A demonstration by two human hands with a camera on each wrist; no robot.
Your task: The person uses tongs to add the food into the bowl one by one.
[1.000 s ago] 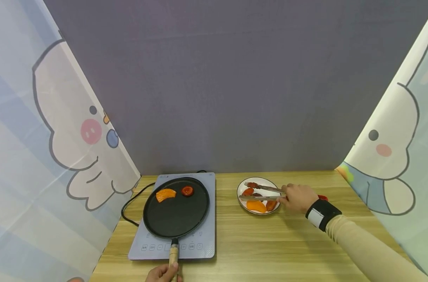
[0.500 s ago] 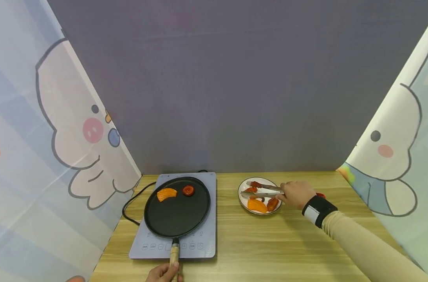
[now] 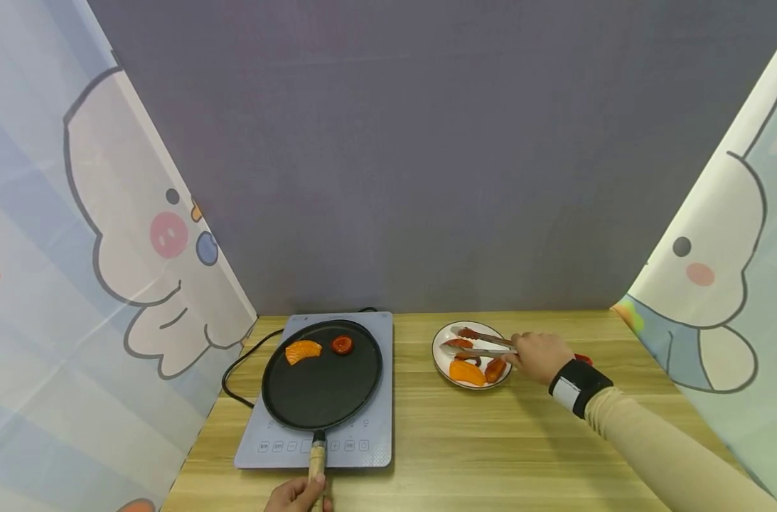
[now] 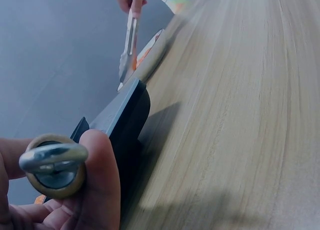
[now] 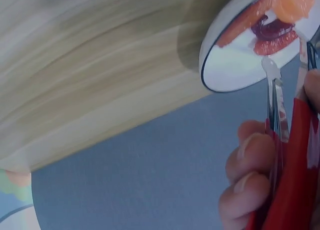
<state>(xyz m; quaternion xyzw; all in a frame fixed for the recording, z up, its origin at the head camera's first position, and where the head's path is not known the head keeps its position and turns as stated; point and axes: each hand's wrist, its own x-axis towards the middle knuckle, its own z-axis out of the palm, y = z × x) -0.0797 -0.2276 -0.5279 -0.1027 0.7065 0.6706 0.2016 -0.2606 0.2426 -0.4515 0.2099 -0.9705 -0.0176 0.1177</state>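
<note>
My left hand (image 3: 298, 494) grips the wooden handle (image 3: 316, 459) of a black round pan (image 3: 320, 387). In the pan lie an orange slice-like piece (image 3: 303, 351) and a small red round piece (image 3: 342, 345). The right hand (image 3: 542, 355) holds metal tongs (image 3: 490, 353) with red grips (image 5: 295, 175), their arms apart over a white dark-rimmed plate (image 3: 441, 370). On that plate are an orange piece (image 3: 466, 372), a reddish-brown piece (image 3: 495, 370), a dark purple curved piece (image 5: 272, 29) and a red piece (image 5: 275, 44).
Under the pan is a grey induction cooker (image 3: 378, 427), with a black cable (image 3: 234, 370) curving along its left side. A grey panel (image 3: 426, 178) stands behind the wooden table (image 3: 478, 448), and printed cloths (image 3: 43, 284) hang at both sides.
The right hand and tongs have shifted slightly over the plate, and the lower tong arm has moved a little up. The left hand keeps its grip on the handle.
</note>
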